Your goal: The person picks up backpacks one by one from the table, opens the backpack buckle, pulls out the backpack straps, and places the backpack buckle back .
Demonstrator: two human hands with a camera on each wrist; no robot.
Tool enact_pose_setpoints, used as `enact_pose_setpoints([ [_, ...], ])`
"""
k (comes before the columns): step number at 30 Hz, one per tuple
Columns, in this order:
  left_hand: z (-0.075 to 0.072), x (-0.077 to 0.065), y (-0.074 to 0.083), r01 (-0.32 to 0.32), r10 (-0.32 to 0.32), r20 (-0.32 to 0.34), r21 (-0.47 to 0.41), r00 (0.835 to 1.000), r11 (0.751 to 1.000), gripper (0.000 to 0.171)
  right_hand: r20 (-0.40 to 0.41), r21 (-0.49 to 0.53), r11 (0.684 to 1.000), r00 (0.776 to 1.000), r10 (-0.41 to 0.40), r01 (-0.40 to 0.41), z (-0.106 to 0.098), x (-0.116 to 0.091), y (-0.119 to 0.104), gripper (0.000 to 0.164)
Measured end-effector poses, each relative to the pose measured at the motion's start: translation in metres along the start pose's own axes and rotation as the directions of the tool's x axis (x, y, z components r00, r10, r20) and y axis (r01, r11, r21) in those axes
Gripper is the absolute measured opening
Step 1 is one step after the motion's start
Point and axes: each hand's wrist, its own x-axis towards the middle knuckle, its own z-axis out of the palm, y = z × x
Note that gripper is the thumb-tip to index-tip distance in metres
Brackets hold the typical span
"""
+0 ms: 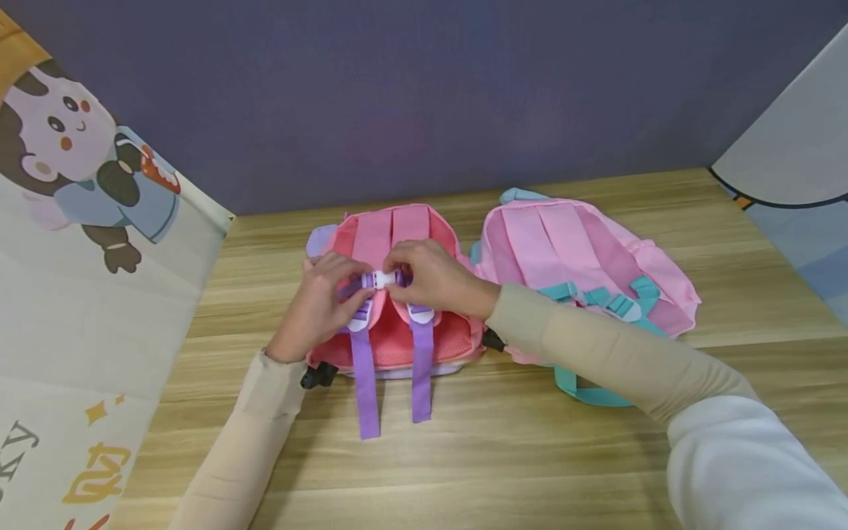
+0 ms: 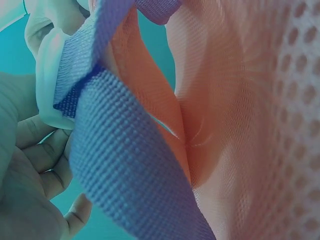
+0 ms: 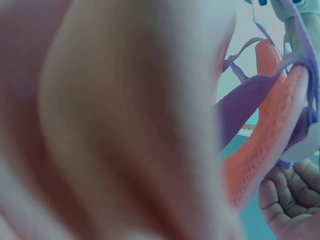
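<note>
A coral-pink backpack [image 1: 411, 221] lies with its shoulder straps facing up. Over its middle, a white buckle [image 1: 382, 280] on purple webbing spans the two straps. My left hand [image 1: 321, 294] pinches the buckle's left end between thumb and fingers. At the other end, my right hand [image 1: 433, 278] pinches the buckle and webbing the same way. Two purple strap tails [image 1: 366, 390] hang from white adjusters [image 1: 420, 315] toward the table's front. Twisted purple webbing [image 2: 130, 150] fills much of the left wrist view. In the right wrist view, a padded shoulder strap [image 3: 270, 130] shows beside blurred skin.
A light pink backpack [image 1: 523, 243] with teal straps [image 1: 596, 397] lies just right, partly under my right forearm. A black clip [image 1: 321, 375] sticks out at the coral bag's lower left. Behind the wooden table [image 1: 464, 471] rises a dark wall [image 1: 424, 96].
</note>
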Motion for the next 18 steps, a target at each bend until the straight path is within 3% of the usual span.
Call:
enact_pose_setpoints([
  [12, -0.0028, 0.0002, 0.0035, 0.021, -0.021, -0.002, -0.004, 1.000, 1.000, 0.028, -0.049, 0.006, 0.999, 0.998, -0.039, 0.040, 0.0003, -0.0021, -0.0012, 0.014],
  [18, 0.0005, 0.0002, 0.0025, -0.001, 0.001, 0.022, -0.017, 1.000, 1.000, 0.027, -0.042, -0.012, 0.999, 0.999, -0.030, 0.029, -0.0003, -0.0057, -0.0002, 0.013],
])
